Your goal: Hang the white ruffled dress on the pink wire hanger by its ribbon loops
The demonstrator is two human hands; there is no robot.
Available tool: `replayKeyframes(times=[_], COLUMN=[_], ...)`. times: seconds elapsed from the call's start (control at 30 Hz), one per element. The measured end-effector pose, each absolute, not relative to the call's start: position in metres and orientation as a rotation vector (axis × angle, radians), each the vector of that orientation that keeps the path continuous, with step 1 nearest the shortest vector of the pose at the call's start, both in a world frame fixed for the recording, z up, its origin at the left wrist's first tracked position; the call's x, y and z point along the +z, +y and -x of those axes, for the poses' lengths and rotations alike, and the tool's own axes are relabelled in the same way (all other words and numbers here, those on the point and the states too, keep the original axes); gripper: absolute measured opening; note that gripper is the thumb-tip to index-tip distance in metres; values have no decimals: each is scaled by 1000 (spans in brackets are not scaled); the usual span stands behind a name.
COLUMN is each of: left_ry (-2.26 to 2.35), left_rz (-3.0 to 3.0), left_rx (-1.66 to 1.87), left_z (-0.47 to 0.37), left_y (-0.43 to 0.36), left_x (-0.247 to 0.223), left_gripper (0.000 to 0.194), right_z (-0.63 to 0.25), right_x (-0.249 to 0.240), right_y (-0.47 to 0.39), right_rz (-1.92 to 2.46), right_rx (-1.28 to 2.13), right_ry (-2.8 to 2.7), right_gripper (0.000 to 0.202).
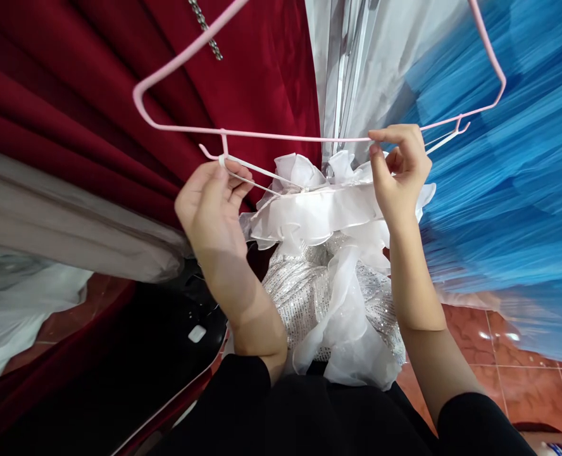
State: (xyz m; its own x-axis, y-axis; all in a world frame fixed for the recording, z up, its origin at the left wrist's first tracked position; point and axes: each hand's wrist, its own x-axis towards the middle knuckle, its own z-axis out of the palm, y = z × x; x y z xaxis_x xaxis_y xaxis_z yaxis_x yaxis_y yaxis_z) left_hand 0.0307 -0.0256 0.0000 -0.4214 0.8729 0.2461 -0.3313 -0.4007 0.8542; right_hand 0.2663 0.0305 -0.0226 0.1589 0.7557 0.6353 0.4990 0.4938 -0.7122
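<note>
A pink hanger [290, 137] spans the upper middle of the view. My left hand [214, 202] pinches a thin white strap [257, 168] at the hanger's left hook. With thumb and forefinger, my right hand [402, 171] grips the hanger's bottom bar, right of its middle. Another white strap [441, 143] loops over the right hook. Below the bar hangs a white dress [309, 215] with a ruffled organza top and a silver sequined body, its lower part close to my torso.
Red fabric [271, 69] hangs at the upper left with a metal chain [206, 30] before it. Blue tulle [513, 190] fills the right side. A black surface [157, 354] with a small white object [197, 334] lies lower left. Red floor tiles [528, 392] show lower right.
</note>
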Motion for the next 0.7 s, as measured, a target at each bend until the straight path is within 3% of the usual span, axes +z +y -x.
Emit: replayKeyframes(times=[0.17,0.4,0.7], left_ry=[817,1022,827], left_rz=[-718,-978,-858], left_rx=[1839,1887,2028], left_z=[-15,-28,-22], left_y=[-38,-52,-37], left_x=[23,43,29], left_gripper=[23,31,18], right_z=[-266,-268,-265], right_x=[-20,-25,-24], right_y=[34,36,32], right_rz=[1171,1141,1140], right_rx=[260,289,316], right_ry=[-1534,-1502,-1500], right_gripper=[16,15,14])
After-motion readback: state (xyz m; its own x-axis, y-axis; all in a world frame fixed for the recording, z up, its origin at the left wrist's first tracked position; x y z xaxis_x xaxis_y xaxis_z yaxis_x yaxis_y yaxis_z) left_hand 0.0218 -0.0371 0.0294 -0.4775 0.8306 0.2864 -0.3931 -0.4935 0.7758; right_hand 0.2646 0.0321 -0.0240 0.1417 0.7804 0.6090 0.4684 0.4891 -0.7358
